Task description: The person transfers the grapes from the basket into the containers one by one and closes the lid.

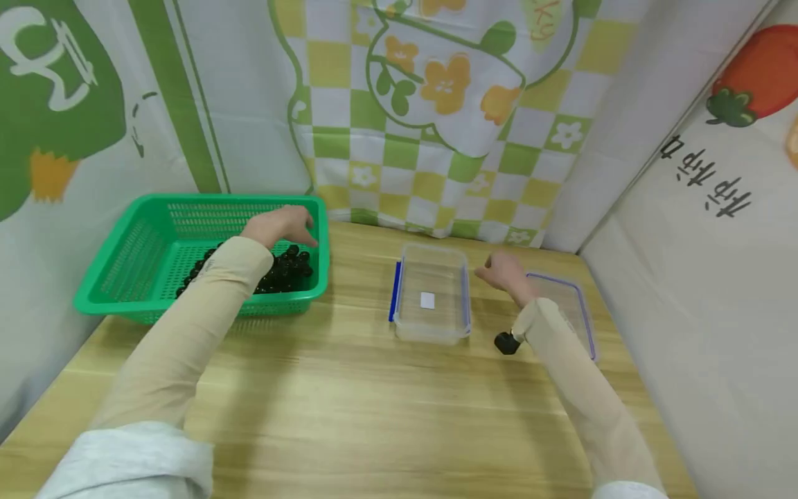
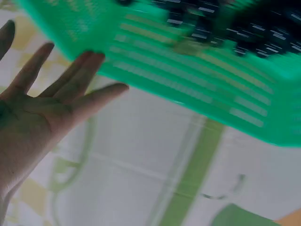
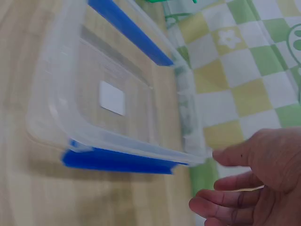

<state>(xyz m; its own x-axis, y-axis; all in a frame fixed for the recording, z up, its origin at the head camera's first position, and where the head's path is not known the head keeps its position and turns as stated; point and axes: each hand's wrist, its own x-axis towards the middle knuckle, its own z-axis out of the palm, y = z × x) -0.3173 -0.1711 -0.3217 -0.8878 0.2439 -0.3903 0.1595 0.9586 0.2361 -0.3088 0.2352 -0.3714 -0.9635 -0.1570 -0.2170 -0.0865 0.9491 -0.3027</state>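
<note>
On the counter (image 1: 349, 416), a green basket (image 1: 143, 307) stands left of a clear container (image 1: 427, 334), its lid (image 1: 569, 298) farther right — uncovering looks done. The left hand (image 1: 283, 225) is at the basket's right end, the right hand (image 1: 506, 274) beside the container, each grip loose, holding nothing. Dark round pieces (image 1: 289, 267) lie in the basket; none shows in the container — handling them looks left.

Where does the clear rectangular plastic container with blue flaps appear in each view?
Head: clear rectangular plastic container, just right of and below centre.
Left wrist: not in it.
Right wrist: container, upper left, cropped by the top edge.
Shared landmark: checked white, green and yellow cloth, top centre in head, blurred along the left in left wrist, right side in right wrist.
</note>
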